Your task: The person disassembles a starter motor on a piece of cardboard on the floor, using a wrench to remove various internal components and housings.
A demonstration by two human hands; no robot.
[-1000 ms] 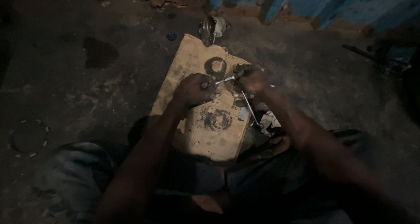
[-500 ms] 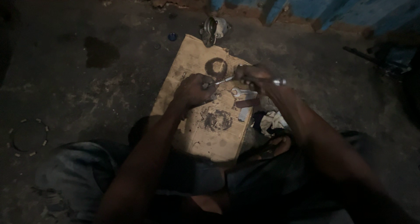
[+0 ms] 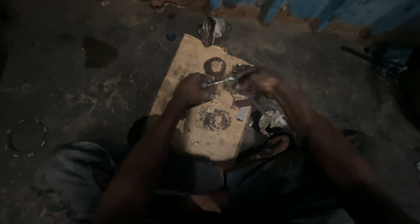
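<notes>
Rod (image 3: 218,81) is held over cardboard (image 3: 188,62), long axis 8–2 o'clock; L hand (image 3: 191,90) is fisted on its 8 o'clock end, R hand (image 3: 258,81) at 2 o'clock, blurred, finger state can't be told

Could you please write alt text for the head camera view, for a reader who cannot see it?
Seen from above in dim light, the left hand and blurred right hand hold a slim metal tool over stained cardboard on a dark floor.
</notes>
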